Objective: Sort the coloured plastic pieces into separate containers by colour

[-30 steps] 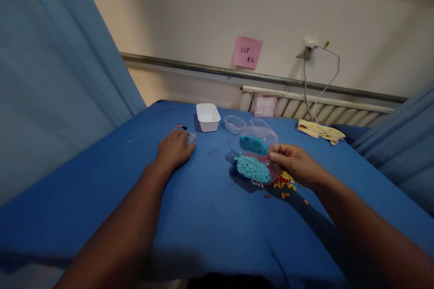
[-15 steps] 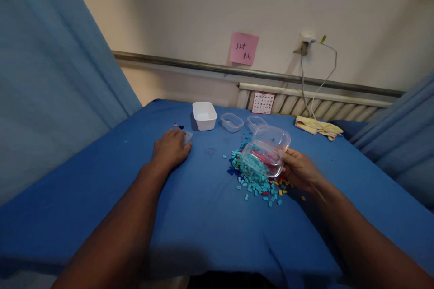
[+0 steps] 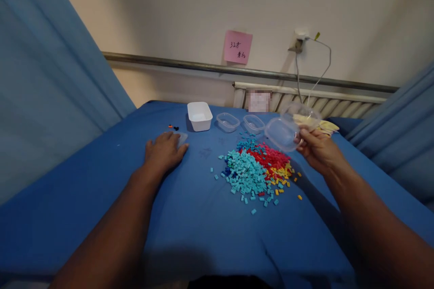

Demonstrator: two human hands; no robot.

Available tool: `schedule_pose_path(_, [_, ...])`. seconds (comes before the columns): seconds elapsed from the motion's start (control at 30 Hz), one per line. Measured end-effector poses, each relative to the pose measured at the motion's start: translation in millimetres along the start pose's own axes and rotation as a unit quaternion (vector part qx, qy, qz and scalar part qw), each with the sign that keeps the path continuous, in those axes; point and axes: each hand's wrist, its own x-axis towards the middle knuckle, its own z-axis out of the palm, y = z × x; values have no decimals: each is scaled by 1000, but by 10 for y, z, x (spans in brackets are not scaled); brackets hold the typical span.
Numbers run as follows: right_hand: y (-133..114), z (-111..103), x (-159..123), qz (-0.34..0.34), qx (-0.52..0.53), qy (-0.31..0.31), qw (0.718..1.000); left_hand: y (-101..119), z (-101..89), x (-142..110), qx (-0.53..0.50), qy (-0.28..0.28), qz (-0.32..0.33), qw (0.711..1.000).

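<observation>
My right hand [image 3: 317, 149] grips an empty clear plastic box with a hinged lid [image 3: 283, 133], held tilted above the blue table [image 3: 203, 216]. Just left of and below it lies a heap of small beads [image 3: 256, 169], cyan at the front, red and yellow behind, a few dark blue. My left hand [image 3: 162, 153] lies flat on the cloth, fingers resting on a small clear plate [image 3: 182, 137].
A white tub [image 3: 200, 116] and two small clear tubs [image 3: 228, 122] [image 3: 254, 123] stand at the far edge. Tiny dark and orange bits [image 3: 173, 127] lie left of the white tub. A yellow cloth [image 3: 322, 124], a radiator and blue curtains surround the table.
The beads have poured out of the clear box onto the table into a heap. My right hand has lifted the emptied box up and to the right. The left hand stayed put.
</observation>
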Motion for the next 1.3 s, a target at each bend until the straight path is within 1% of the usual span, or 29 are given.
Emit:
schedule_pose_path(0.03, [-15,-101,136,-48,-69,31,996,6,-3,-1,-3,5,-9,1000])
schedule_pose_path(0.07, [-18,-194,269,-95,-163,54,981,11,-8,-1,-6,10,-18,1000])
schedule_pose_path(0.1, [-9,-274,390,-138,-291,73,944,11,-14,0,-8,15,-27,999])
schedule_pose_path(0.13, [13,-338,494,-165,-435,62,883,8,-19,2,-11,14,-36,999])
schedule_pose_path(0.17, [45,-388,577,-174,-545,34,820,0,-24,5,-12,8,-43,999])
schedule_pose_path(0.2, [86,-423,638,-173,-617,4,768,-12,-27,8,-12,-1,-45,999])
schedule_pose_path(0.23, [132,-446,681,-165,-663,-29,729,-28,-27,12,-7,-11,-43,999])
schedule_pose_path(0.27, [179,-461,708,-154,-686,-56,709,-46,-23,16,0,-20,-34,999])
schedule_pose_path(0.33, [263,-474,743,-137,-713,-87,682,-83,-8,24,18,-26,-14,999])
schedule_pose_path(0.43, [336,-466,825,-122,-753,-106,638,-126,25,40,35,-9,-2,999])
schedule_pose_path(0.5, [353,-439,921,-116,-770,-113,617,-144,43,51,35,5,-3,999])
schedule_pose_path(0.57, [359,-398,1028,-114,-781,-119,603,-158,55,61,29,12,-1,1000])
schedule_pose_path(0.67, [363,-335,1141,-112,-789,-126,590,-174,68,67,21,12,2,1000])
schedule_pose_path(0.8, [364,-320,1154,-103,-796,-123,583,-175,86,64,31,12,1,999])
schedule_pose_path(0.87, [359,-348,1137,-94,-798,-116,584,-166,90,69,38,22,4,999])
schedule_pose_path(0.93, [342,-380,1124,-90,-797,-104,588,-147,78,80,30,46,12,998])
schedule_pose_path(1.0, [307,-397,1104,-100,-791,-93,596,-105,50,83,-13,94,38,995])
schedule_pose_path(1.07, [261,-378,1047,-121,-782,-79,606,-23,17,54,-89,128,86,984])
schedule_pose_path(1.1, [243,-350,996,-134,-778,-69,609,39,6,21,-131,129,114,976])
schedule_pose_path(1.13, [236,-308,929,-150,-771,-59,616,115,1,-26,-172,113,144,968])
schedule_pose_path(1.2, [269,-183,756,-183,-736,-60,649,307,17,-146,-236,46,198,950])
schedule_pose_path(1.23, [312,-104,664,-204,-695,-78,685,417,39,-209,-255,-2,224,940])
schedule_pose_path(1.27, [371,-18,578,-208,-645,-122,725,532,68,-264,-265,-49,240,933])
schedule_pose_path(1.3, [441,70,508,-192,-601,-175,756,646,103,-305,-260,-95,252,927])
